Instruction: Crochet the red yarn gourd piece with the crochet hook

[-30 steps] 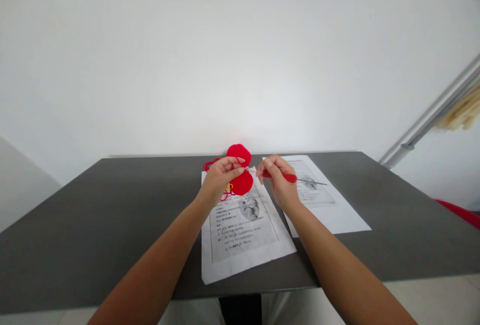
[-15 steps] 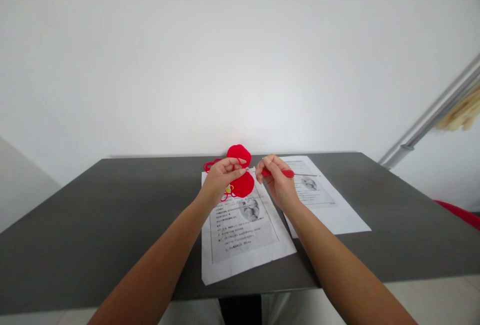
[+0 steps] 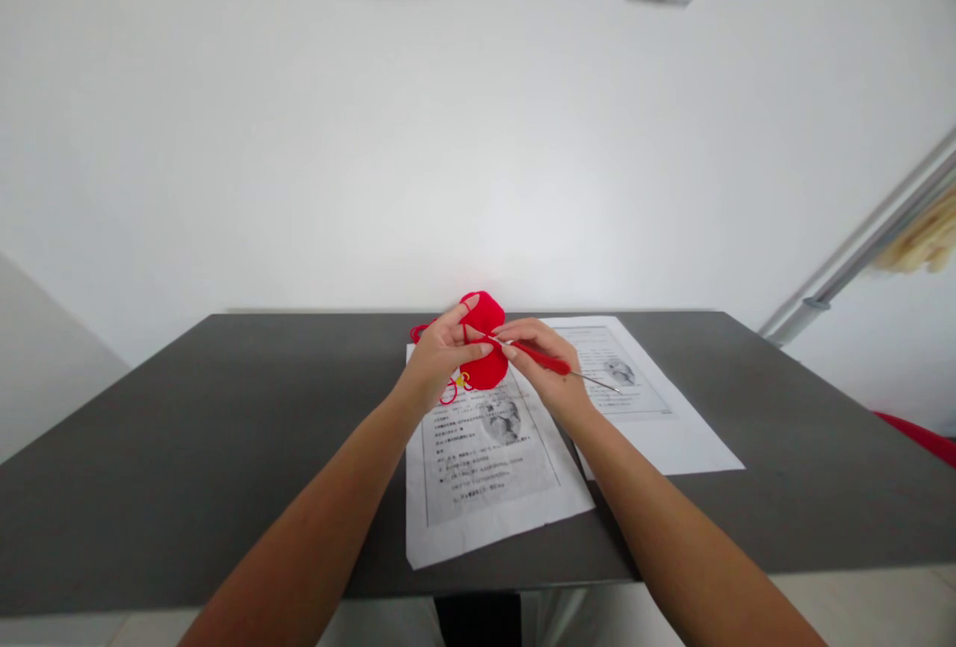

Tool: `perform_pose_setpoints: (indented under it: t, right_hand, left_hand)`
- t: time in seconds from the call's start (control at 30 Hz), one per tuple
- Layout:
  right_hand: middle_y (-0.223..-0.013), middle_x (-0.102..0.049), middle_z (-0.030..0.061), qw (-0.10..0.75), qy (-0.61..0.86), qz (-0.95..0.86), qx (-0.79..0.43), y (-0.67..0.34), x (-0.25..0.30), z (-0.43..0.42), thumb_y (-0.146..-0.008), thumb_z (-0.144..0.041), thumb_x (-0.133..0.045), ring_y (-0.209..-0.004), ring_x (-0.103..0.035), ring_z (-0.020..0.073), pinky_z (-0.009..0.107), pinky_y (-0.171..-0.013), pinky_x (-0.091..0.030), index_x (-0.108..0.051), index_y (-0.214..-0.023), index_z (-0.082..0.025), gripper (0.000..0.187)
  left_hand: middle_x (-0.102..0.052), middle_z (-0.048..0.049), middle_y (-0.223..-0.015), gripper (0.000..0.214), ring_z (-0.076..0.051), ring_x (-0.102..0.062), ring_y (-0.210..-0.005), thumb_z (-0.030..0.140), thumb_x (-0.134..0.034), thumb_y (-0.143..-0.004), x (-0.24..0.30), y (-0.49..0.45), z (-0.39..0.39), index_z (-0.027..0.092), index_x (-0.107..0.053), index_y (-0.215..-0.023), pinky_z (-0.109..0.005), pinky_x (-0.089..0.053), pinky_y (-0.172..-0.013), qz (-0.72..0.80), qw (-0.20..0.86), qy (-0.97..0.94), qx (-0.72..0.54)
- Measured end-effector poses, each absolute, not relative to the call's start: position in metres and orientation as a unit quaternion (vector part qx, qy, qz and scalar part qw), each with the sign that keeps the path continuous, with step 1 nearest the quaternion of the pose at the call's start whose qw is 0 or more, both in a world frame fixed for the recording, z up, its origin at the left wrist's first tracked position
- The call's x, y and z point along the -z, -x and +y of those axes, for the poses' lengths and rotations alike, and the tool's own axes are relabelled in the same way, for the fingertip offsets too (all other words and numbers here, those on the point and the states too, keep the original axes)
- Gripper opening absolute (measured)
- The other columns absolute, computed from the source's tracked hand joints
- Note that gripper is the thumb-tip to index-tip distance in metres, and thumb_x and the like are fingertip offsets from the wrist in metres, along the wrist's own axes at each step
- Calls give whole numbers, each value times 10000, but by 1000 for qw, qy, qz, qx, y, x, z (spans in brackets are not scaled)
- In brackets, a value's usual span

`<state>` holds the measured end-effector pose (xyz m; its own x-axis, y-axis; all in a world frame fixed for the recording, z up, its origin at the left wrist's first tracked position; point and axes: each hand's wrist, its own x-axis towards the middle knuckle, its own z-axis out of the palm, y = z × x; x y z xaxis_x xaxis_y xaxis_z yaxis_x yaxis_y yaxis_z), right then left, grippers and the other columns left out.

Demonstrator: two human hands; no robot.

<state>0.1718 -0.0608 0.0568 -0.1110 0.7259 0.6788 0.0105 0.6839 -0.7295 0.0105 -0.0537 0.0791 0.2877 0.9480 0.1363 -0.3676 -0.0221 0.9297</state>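
My left hand (image 3: 440, 353) pinches a red crocheted piece (image 3: 484, 366) above the middle of the dark table (image 3: 224, 408); its forefinger is raised against the upper red lobe. My right hand (image 3: 539, 363) grips a crochet hook with a red handle (image 3: 551, 362), its metal tail pointing right, its tip at the red piece beside my left fingertips. Loose red yarn (image 3: 418, 331) loops behind my left hand, and a small yellow bit (image 3: 461, 380) shows under it.
Two printed sheets lie on the table: one (image 3: 485, 473) under my hands, reaching the near edge, another (image 3: 657, 408) to its right. A white wall rises behind. A slanted metal rail (image 3: 858, 254) stands at the right, and something red (image 3: 915, 433) sits past the table's right edge.
My right hand has moved left and lowered, bringing the hook's tip into the red piece. My left forefinger has lifted. The view has shifted slightly.
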Motion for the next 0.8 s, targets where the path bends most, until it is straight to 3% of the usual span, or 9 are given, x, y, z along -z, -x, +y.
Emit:
perform_pose_setpoints:
  t: [0.3,0.43,0.67,0.8]
  right_hand:
    - [-739,-601,-4,593,312,-619,-410,-163,-54,-59,-713,-303,-728,-677,-566,144,272,-631,-466,-643,-801,-217,150]
    - [-751,-634,-18,588,303,-577,-479,-161,-51,-57,-698,-277,-738,-681,-573,127,250,-648,-451,-649,-786,-211,142]
    - [-748,-677,-19,555,288,-508,-593,-160,-47,-55,-662,-267,-773,-687,-604,117,246,-683,-450,-678,-763,-196,155]
    - [-785,-692,-7,517,285,-500,-634,-158,-50,-59,-625,-260,-795,-745,-622,129,258,-730,-453,-689,-739,-189,171]
  left_hand:
    - [-670,-15,-738,856,-157,-634,-700,191,-799,-575,-78,-13,-56,136,-438,-1350,-285,-470,-701,333,557,-550,-525]
    - [-676,-22,-777,804,-168,-636,-742,177,-797,-563,-77,-13,-54,155,-488,-1306,-296,-467,-723,326,576,-539,-520]
    - [-645,-21,-658,339,-109,-563,-599,304,-725,-654,-77,-11,-49,108,-692,-928,-241,-431,-623,325,622,-445,-556]
    - [-617,-3,-586,234,-93,-533,-556,248,-720,-630,-72,-9,-45,116,-707,-822,-229,-410,-592,346,592,-453,-570]
